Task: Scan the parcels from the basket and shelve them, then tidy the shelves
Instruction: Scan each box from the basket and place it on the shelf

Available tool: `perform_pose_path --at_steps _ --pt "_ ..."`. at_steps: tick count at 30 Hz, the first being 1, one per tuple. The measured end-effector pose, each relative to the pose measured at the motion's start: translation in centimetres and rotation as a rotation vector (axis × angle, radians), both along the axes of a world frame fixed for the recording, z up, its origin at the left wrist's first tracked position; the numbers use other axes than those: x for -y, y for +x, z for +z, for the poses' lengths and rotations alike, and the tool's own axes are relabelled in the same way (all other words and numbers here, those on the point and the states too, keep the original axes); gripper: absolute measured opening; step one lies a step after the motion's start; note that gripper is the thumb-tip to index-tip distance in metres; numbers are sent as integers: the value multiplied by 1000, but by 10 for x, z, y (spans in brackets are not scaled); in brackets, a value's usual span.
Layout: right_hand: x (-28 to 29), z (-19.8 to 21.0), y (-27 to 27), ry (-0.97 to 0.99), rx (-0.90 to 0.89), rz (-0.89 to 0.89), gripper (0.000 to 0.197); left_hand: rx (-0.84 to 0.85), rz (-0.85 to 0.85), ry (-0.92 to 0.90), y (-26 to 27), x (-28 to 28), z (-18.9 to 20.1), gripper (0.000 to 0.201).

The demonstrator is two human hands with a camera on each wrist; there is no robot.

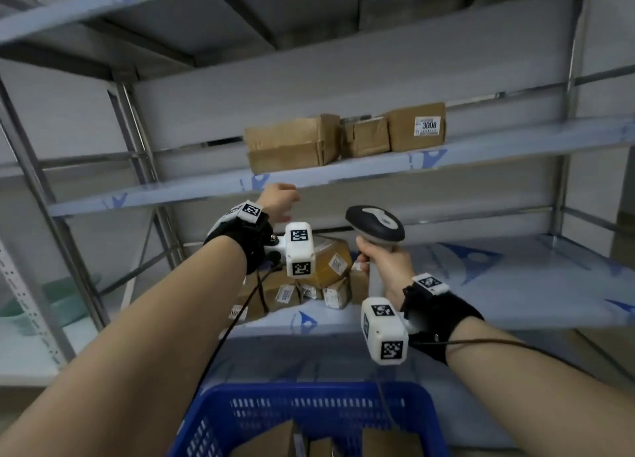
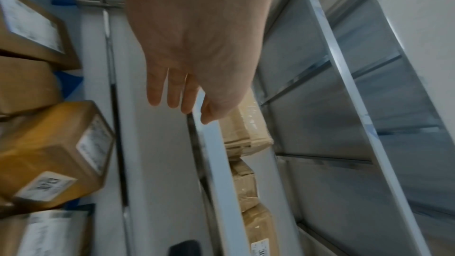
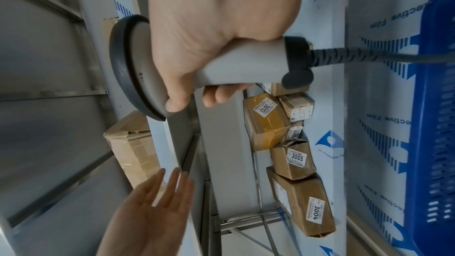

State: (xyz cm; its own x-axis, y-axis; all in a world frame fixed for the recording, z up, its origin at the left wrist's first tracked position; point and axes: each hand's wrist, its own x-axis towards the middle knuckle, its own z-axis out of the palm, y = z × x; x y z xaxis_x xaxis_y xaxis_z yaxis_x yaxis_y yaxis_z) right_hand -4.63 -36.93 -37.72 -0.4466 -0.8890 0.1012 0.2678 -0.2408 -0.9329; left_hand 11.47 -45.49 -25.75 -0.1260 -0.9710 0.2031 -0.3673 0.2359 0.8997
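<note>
Head view looked forward and slightly up at the shelves [image 1: 360,173], basket [image 1: 309,408] at bottom edge. Left wrist view ran along the left hand [image 2: 192,46], close to the shelf edge, rolled sideways. Right wrist view, also rolled, sat close behind the scanner [image 3: 138,69]. All three shared the lower-shelf parcels [image 3: 293,163].

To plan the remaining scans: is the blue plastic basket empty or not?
Not empty: brown cardboard parcels show inside the blue plastic basket in the head view.

basket [image 1: 309,408] parcels [image 1: 275,439] cut by bottom edge, lower-shelf boxes [image 1: 330,267] partly behind left wrist cam, labels there blurred
</note>
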Motion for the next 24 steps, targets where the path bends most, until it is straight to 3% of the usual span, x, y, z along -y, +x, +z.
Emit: perform_pose_path --at_steps 3,5,11,15,17,19,22,24 --pt "-10 -13 10 -3 -16 7 14 31 6 52 12 -18 -35 31" --pt "-16 -26 16 41 -29 34 14 66 7 112 20 -29 -61 14" --pt "-37 -74 36 197 50 109 22 74 -5 230 35 -50 -139 19" --pt "-49 -126 47 376 33 143 28 70 14 352 38 -56 -204 17" --pt "-54 -155 52 463 45 160 30 77 8 421 43 -58 -239 25" --pt "-57 -184 55 536 57 183 32 129 6 481 51 -59 -273 27" --pt "-57 -222 57 618 65 206 31 228 66 578 65 -59 -323 12" --pt "-54 -244 59 666 77 214 31 293 102 650 75 -56 -356 19"
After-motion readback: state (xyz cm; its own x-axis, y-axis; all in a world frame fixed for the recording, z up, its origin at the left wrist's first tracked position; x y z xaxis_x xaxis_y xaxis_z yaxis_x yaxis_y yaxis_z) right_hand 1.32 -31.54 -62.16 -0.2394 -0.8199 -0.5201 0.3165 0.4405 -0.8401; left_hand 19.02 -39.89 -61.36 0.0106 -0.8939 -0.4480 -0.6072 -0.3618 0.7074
